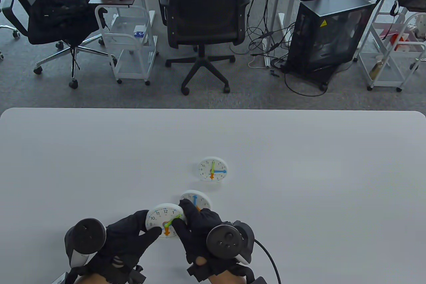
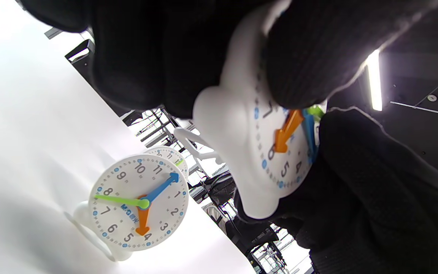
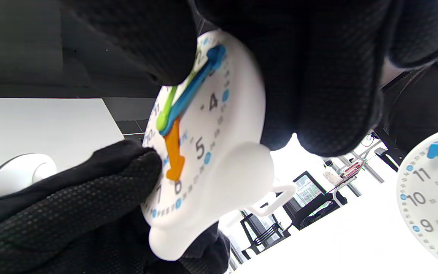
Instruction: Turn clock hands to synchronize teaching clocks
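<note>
Three white teaching clocks with green, blue and orange hands are in view. The near clock (image 1: 164,220) is held up off the table between both hands. My left hand (image 1: 149,225) grips its left rim, thumb on the face (image 2: 310,57). My right hand (image 1: 181,215) grips its right rim, thumb over the tip of the green hand (image 3: 165,110), fingers behind the clock. The blue hand (image 3: 192,87) lies beside the green one and the orange hand (image 3: 173,156) points to 6. The middle clock (image 1: 195,199) stands just behind my right hand. The far clock (image 1: 213,169) stands further back.
The white table (image 1: 299,180) has its far edge (image 1: 213,109) at mid-frame. Office chairs (image 1: 203,14), white carts (image 1: 129,41) and a computer case (image 1: 326,31) stand on the floor beyond. A cable (image 1: 269,260) trails from my right hand's tracker.
</note>
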Available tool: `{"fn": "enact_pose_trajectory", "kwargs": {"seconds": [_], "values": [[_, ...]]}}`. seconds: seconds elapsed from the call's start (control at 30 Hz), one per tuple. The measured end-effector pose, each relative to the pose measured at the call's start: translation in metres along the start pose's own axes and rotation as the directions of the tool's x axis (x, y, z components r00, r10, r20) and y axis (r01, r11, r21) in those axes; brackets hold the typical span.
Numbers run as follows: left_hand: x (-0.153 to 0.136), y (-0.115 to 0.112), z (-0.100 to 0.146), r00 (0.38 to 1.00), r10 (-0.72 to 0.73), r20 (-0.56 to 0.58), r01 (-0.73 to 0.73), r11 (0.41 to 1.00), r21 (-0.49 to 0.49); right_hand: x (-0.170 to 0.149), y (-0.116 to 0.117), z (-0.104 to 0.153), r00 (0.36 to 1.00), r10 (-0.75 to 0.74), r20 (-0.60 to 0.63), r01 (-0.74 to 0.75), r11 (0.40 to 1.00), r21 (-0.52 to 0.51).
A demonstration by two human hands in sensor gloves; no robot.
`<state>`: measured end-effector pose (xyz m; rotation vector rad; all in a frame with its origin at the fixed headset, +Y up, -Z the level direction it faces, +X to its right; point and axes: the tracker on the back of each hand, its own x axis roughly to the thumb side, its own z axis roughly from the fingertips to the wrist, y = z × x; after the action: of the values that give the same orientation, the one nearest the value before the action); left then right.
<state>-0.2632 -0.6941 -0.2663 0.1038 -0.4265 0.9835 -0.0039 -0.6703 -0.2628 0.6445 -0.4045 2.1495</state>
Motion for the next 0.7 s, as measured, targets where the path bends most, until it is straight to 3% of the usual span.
{"fn": "enact_pose_trajectory", "kwargs": {"seconds": [0.7], "values": [[0.0047, -0.0015, 0.0006, 0.996, -0.078, 0.043, 0.078, 0.997, 0.0, -0.0015, 0.0001, -0.0004, 1.0, -0.003, -0.028, 0.004, 1.0, 0.016]]}}
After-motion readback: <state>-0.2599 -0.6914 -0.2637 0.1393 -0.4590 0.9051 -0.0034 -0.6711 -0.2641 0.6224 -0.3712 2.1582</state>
